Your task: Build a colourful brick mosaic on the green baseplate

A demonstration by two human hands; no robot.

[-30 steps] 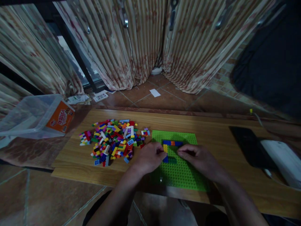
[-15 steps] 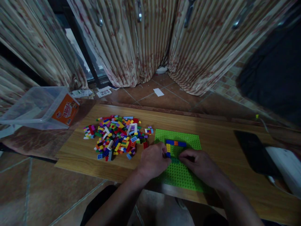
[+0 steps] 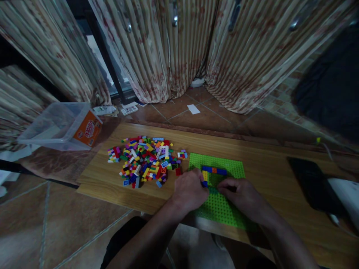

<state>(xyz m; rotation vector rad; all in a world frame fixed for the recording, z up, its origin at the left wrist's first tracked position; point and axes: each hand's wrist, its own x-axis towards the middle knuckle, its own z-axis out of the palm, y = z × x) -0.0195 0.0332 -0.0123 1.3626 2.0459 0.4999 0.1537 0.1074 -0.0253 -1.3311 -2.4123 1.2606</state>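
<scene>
Curled fingers of the left hand (image 3: 190,190) rest at the near end of a yellow-and-blue brick column (image 3: 205,175); the right hand (image 3: 238,192) forms a nearly closed pinch beside it, and whether either holds a brick cannot be told. Beneath is a green baseplate (image 3: 221,211) on a wooden table (image 3: 269,164), before tiled floor (image 3: 168,111) and striped curtains (image 3: 238,67). Leftward lie a heap of loose bricks (image 3: 147,160) and a clear bin (image 3: 67,144); rightward, a black flat object (image 3: 311,183). Left fingers partly hide the column
</scene>
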